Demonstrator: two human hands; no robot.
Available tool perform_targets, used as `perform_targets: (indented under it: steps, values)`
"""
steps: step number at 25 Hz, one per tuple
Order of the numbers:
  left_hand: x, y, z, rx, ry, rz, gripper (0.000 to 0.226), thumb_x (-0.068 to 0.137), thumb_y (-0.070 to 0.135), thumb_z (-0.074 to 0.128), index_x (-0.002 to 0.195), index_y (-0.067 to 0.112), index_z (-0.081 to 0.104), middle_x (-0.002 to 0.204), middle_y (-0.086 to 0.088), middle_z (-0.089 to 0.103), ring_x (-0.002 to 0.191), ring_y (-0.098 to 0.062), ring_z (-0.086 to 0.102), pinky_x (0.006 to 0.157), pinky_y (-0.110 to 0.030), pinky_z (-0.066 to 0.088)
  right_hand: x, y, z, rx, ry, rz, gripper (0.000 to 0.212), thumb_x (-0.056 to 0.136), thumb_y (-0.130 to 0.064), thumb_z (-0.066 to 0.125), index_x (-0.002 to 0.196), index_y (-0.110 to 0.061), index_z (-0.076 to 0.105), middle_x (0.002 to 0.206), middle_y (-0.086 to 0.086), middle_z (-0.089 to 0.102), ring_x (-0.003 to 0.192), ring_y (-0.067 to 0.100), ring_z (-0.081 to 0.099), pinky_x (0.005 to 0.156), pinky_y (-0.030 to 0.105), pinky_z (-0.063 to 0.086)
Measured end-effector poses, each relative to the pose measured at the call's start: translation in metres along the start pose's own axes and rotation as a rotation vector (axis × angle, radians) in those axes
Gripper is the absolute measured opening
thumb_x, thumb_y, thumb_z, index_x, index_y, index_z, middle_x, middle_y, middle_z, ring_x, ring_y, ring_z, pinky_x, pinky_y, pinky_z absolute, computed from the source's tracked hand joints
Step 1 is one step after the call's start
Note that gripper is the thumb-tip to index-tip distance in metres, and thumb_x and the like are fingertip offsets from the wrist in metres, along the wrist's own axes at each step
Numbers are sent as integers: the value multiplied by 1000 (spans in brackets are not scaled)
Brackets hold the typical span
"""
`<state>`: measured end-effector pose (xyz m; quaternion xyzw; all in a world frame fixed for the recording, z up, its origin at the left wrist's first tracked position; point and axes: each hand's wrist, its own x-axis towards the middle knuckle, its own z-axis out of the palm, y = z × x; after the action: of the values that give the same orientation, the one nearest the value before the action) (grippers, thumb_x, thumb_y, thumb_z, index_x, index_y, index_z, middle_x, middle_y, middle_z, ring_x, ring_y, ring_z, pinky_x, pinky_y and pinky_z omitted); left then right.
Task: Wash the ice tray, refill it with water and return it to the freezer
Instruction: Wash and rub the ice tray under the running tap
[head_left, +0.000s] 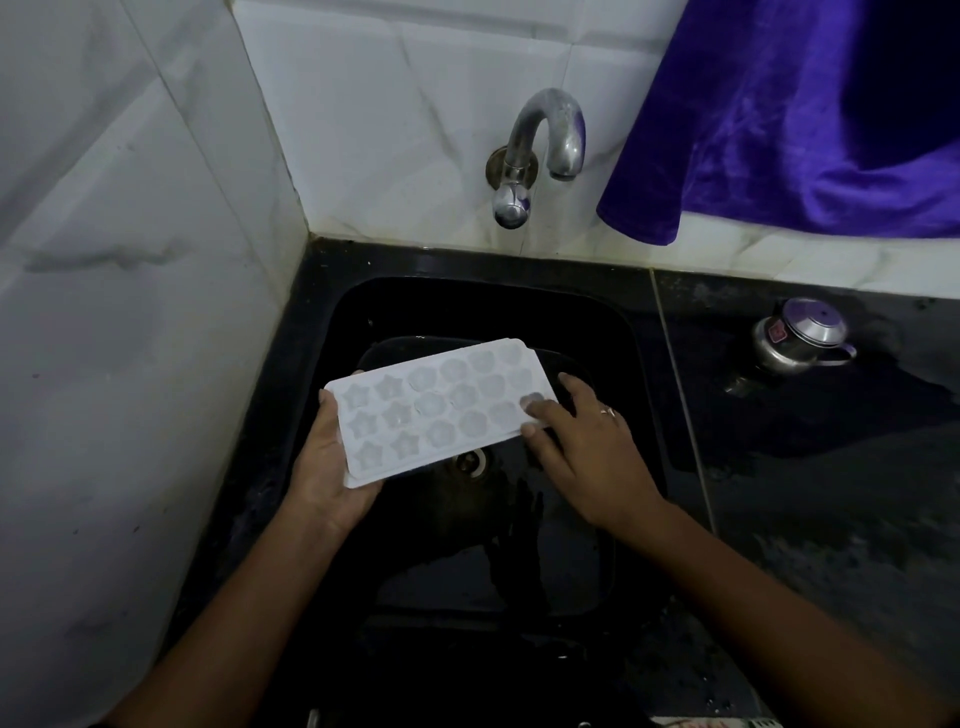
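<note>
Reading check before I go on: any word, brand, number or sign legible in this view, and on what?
Nothing here can be read as text.
Red sticker on the steel pot: too small and blurred to read.
Ice tray: only star and round moulds, no lettering seen.
Tap: no marking visible.

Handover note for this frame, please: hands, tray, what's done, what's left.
Left hand grips the ice tray at its left end, thumb on top.
Right hand: fingertips rest on the tray's right end.
The tray is held cells up over the black sink; no water visibly runs from the tap.
Done: tray is at the sink; washed or not, cannot tell.
Left: rinse, refill, return to the freezer, not in view.
</note>
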<state>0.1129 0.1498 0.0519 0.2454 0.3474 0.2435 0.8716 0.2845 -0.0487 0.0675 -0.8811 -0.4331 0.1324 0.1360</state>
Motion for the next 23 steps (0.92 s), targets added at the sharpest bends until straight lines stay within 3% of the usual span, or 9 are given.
perform_targets:
  steps: [3,5,9,11,13,15,18,20,23]
  values:
    - [3,1,5,-17,-18,-8,61,109,53,29,104,24,83,123,-8,75,105,-27,76,72,-43,64,8,1,-2,37,-60,-15,63,98,-69,26,140,-30,55,165,11,28,141,33,44,115,53,37]
    - [7,4,3,-13,-10,-4,60,109,53,29,102,26,83,122,-7,76,105,-26,76,72,-43,64,13,7,-10,102,-122,-23,61,97,-72,26,138,-37,55,163,8,29,142,33,43,113,54,40]
    - [13,-1,5,-37,-19,-44,60,108,54,30,104,26,83,127,-8,74,111,-28,74,81,-47,64,21,7,-11,-85,-64,1,61,98,-69,22,135,-34,57,161,11,34,142,33,43,115,56,35]
    - [16,2,4,-58,12,-39,57,108,55,31,115,24,79,129,-9,73,112,-29,74,81,-47,64,19,9,-7,38,-134,-21,62,98,-73,27,145,-39,51,166,6,26,146,31,38,118,55,35]
    - [17,7,2,-48,13,-33,60,108,55,30,109,25,82,127,-8,74,110,-28,74,78,-45,65,20,18,-14,290,-236,26,51,102,-70,35,145,-48,51,165,-2,26,151,24,31,120,55,33]
    - [18,5,1,-30,-11,-55,62,108,55,29,102,27,84,127,-8,74,111,-27,74,79,-45,64,25,18,-19,224,-248,73,43,105,-63,34,137,-45,57,160,-1,34,150,23,33,120,57,29]
    - [23,0,2,-39,-2,-58,58,107,57,31,130,23,71,135,-10,69,119,-30,70,86,-48,63,25,3,-10,-122,-81,15,60,101,-70,25,141,-35,52,162,10,32,147,32,36,121,61,24]
    - [25,5,0,-48,6,-41,61,106,59,32,140,20,63,138,-12,67,122,-31,68,88,-49,62,21,5,-8,-1,-162,-12,68,97,-77,30,151,-39,43,168,10,22,153,32,26,123,59,24]
    - [24,8,-2,-43,7,-49,61,107,57,31,110,24,82,129,-10,73,112,-29,73,83,-47,64,23,12,-17,287,-252,92,51,99,-73,39,140,-48,52,164,2,26,152,30,28,120,56,31]
